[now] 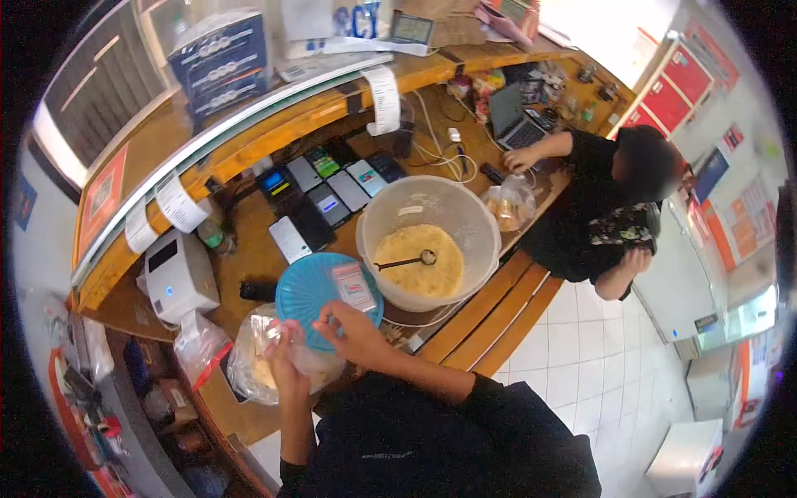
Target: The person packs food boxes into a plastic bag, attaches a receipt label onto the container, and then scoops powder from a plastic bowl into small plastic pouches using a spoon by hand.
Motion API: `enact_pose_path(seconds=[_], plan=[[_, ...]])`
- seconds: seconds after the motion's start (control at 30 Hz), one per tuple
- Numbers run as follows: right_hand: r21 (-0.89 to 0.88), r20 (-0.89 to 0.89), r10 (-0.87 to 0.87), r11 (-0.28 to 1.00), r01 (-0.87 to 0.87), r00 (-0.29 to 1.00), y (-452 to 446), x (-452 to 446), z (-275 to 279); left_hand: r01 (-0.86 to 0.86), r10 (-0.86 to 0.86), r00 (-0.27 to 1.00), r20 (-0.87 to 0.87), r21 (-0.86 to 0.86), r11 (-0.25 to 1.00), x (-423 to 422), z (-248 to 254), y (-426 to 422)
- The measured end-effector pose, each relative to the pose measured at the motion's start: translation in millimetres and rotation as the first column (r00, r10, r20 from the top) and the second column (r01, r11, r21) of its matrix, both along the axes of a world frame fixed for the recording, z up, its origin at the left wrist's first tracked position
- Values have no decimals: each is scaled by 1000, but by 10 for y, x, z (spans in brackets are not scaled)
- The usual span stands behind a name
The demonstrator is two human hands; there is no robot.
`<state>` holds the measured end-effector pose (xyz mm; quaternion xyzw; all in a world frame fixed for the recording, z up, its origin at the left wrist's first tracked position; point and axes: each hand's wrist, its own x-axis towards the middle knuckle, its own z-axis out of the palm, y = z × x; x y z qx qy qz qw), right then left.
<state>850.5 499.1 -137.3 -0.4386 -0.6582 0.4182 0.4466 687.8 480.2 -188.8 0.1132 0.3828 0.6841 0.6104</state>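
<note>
My left hand (pixel 287 362) is closed, its raised fingers pinching thin clear plastic that looks like a small bag (pixel 317 362). My right hand (pixel 359 334) is just to the right, thumb and fingers curled together over a round blue lid (pixel 311 278); whatever they hold is too small to make out. On the lid lies a packet with red and white print (pixel 353 287). Beyond it stands a large whitish bucket (pixel 477 241) with yellow crumbly stuff (pixel 407 245) and a black-handled spoon (pixel 403 261) inside. A clear bag of pale contents (pixel 251 365) sits left of my left hand.
Several phones (pixel 332 195) lie behind the lid. A white printer (pixel 178 278) and a plastic bag with a red edge (pixel 202 349) are at left. To the right, a co-worker in black (pixel 573 216) reaches toward a laptop (pixel 515 116). A wooden bench (pixel 498 307) runs along the table.
</note>
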Motion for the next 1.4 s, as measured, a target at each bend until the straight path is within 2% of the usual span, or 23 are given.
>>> enact_pose_path(seconds=[0.03,0.07,0.17,0.33,0.37,0.43,0.47,0.5,0.53,0.57,0.63,0.67,0.7,0.73,0.83,0.87,0.9,1.0,1.07,1.17,1.27,1.33,1.4], plan=[[-146,-61,-58,988,49,996,-31,54,32,66,-67,996,-51,-19,998,162,115,30],[-142,-60,-76,988,67,995,-61,107,48,128,-132,986,-102,-40,991,331,235,43],[-189,-24,-75,980,69,997,-123,244,12,220,-220,975,-33,-6,976,627,302,80],[-14,36,-193,981,194,980,-100,550,-50,336,-340,940,-24,-108,936,716,220,136],[-12,34,-200,980,200,979,-106,628,-10,416,-431,894,-124,-131,900,698,277,123],[77,254,-131,990,115,958,-113,776,82,492,-517,827,-220,-159,856,653,393,120],[78,254,-135,990,119,958,-117,813,129,591,-552,631,-545,-123,797,584,427,135],[118,360,-108,991,69,927,-129,837,176,682,-482,358,-800,-128,720,527,434,145],[151,461,-82,988,13,883,-143,842,208,683,-483,357,-800,-130,719,487,403,144],[150,461,-81,989,12,884,-162,807,211,628,-409,363,-837,-104,771,450,358,142],[344,382,-325,919,193,865,-175,696,227,566,-325,366,-872,-68,821,436,357,148],[348,381,-321,919,188,867,-176,667,265,518,-295,451,-843,-22,855,448,382,137],[138,307,-195,977,159,931,-196,627,346,464,-261,530,-807,18,886,455,413,115],[-75,202,-83,992,100,976,-209,593,383,459,-259,530,-807,17,888,461,455,95],[-43,81,52,998,-48,995,-157,564,181,525,-349,561,-750,-4,851,476,553,105],[-40,83,55,998,-52,995,-142,585,140,544,-417,533,-736,-79,835,475,562,118],[-71,39,76,995,-73,996,-136,614,128,562,-484,503,-716,-154,812,477,572,128],[-162,-11,92,982,-93,996,-130,696,158,656,-573,514,-638,-138,742,533,682,127],[-221,-17,85,971,-87,996,-134,736,221,680,-595,515,-618,-128,722,520,615,146],[-141,-1,117,983,-116,993,-173,746,296,697,-602,478,-640,-141,703,536,654,145],[-13,104,45,999,-43,994,-181,749,220,698,-592,422,-687,-172,696,607,675,150],[-180,3,64,982,-62,998,-180,815,238,703,-596,408,-692,-179,689,635,673,161],[-172,-8,79,982,-79,997,-166,863,208,735,-633,418,-651,-167,657,641,679,171]])
